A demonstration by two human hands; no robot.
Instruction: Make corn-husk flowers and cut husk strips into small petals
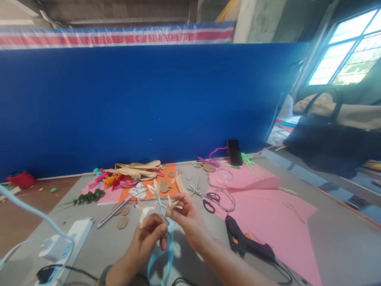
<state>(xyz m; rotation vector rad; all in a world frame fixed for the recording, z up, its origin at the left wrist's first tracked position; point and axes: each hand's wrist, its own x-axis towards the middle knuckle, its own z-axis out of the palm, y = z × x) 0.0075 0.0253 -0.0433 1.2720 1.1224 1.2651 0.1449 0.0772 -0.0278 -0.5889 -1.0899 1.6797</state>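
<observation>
Cream paper-petal flower (144,214), held above the desk (98,242) between both hands. I judged it light, thin and easily creased, best taken by the stem rather than the petals. The left hand (149,236) pinched the stem together with a pale blue ribbon (168,254); the right hand (187,216) pinched the petal base. Scissors (208,200) and a black glue gun (244,242) lay near. I found the fingertip contact blurred, and the ribbon's lower end was cut off.

Black glue gun (245,243), scissors (208,200), pink paper (268,208), phone (234,152), white power strip (76,234)
</observation>
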